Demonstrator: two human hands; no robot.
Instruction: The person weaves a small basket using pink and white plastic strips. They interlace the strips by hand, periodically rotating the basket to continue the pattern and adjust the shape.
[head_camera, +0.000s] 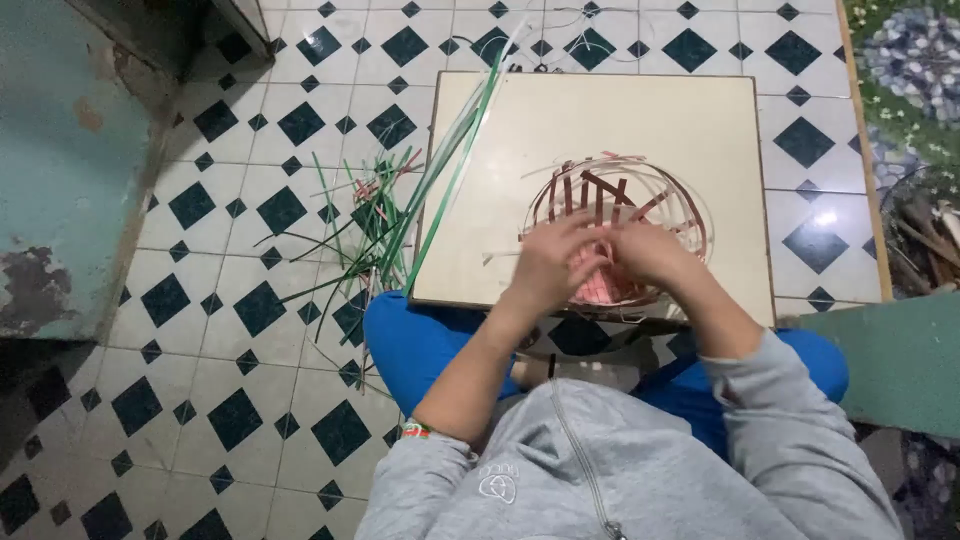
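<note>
Overhead view of one seated person at work on one partly woven basket (620, 215) of dark red and pale strips, with a pink woven base. The basket rests on one cream square board (500, 180), toward the board's right half and near edge. Two hands meet over the basket's near side: the left hand (553, 262) lies with fingers curled onto the pink weave, and the right hand (645, 250) sits just beside it, touching it, fingers bent down among the strips; whether either hand pinches a particular strip cannot be told, as motion blurs them. One long bundle of green and white strips (455, 150) leans across the board's left edge. One loose heap of green strips (350, 240), with a few pink ones, lies on the floor left of the board. The floor (230, 330) is white tile with dark diamond insets. One worn teal wall (60, 170) stands at left, one green surface (900, 360) at right, one floral mat (915, 70) at upper right
</note>
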